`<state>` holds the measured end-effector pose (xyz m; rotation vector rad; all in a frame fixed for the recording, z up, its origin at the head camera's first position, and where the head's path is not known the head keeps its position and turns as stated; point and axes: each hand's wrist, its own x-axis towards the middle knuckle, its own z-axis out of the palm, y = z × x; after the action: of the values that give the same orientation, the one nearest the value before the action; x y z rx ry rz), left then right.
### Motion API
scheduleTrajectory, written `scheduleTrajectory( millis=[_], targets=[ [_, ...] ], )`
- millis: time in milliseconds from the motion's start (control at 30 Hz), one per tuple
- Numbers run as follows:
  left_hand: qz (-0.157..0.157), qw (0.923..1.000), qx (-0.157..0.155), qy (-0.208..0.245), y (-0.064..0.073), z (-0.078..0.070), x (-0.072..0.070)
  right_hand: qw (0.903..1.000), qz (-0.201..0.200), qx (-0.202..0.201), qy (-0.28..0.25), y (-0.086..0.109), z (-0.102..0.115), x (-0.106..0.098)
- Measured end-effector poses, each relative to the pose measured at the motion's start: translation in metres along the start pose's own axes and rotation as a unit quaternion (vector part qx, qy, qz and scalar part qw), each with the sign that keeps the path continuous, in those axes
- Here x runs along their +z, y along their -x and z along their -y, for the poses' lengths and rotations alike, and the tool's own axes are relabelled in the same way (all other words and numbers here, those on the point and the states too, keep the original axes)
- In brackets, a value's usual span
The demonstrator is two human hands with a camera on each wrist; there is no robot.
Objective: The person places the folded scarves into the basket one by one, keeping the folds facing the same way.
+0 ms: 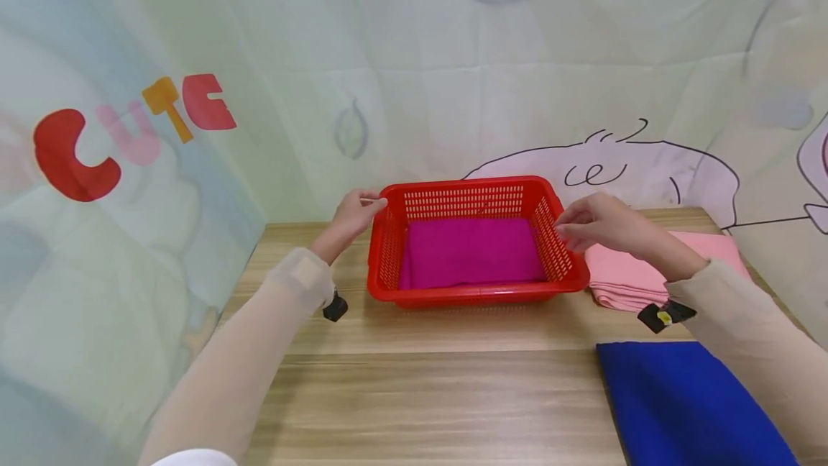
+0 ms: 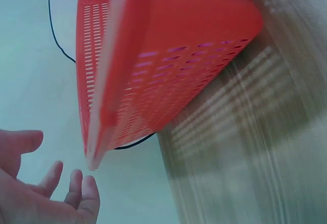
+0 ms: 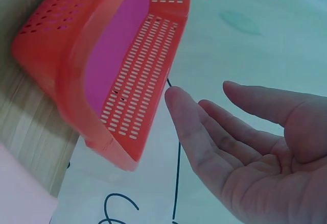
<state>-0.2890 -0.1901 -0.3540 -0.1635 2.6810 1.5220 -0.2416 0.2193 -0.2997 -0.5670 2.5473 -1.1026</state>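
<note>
A red plastic basket (image 1: 479, 294) with slotted walls stands toward the back of the wooden table. Folded magenta cloth (image 1: 475, 254) lies flat across its bottom. By the basket's left rear corner is my left hand (image 1: 354, 214), fingers loosely bent and holding nothing; the left wrist view shows a gap between the fingers and the rim. My right hand (image 1: 598, 223) hovers beside the right rim, its thumb and fingers apart in the right wrist view with nothing between them.
Folded pink cloth (image 1: 621, 275) lies right of the basket, beneath my right forearm. Blue cloth (image 1: 686, 401) lies at the table's front right. A printed curtain (image 1: 414, 92) hangs behind and left of the wooden table (image 1: 420, 394).
</note>
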Motion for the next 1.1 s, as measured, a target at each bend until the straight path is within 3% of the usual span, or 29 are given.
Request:
scheduleTrajectory(
  millis=[200,567,900,1100],
  targets=[
    [0.000,0.9997,-0.013,0.019,-0.001,0.009,0.007,0.9999,0.010,-0.001,-0.002,0.016,-0.002,0.004],
    [0.029,0.9985,-0.042,0.022,-0.003,0.018,0.019,0.9999,0.014,0.003,0.009,0.039,-0.011,0.015],
    [-0.010,0.9991,-0.031,0.029,-0.003,0.024,0.027,0.9995,0.029,0.013,-0.008,0.057,-0.016,0.022],
    [-0.006,0.9980,-0.037,0.050,-0.004,0.030,0.030,0.9982,0.035,0.045,-0.021,0.067,-0.022,0.029]
  ],
)
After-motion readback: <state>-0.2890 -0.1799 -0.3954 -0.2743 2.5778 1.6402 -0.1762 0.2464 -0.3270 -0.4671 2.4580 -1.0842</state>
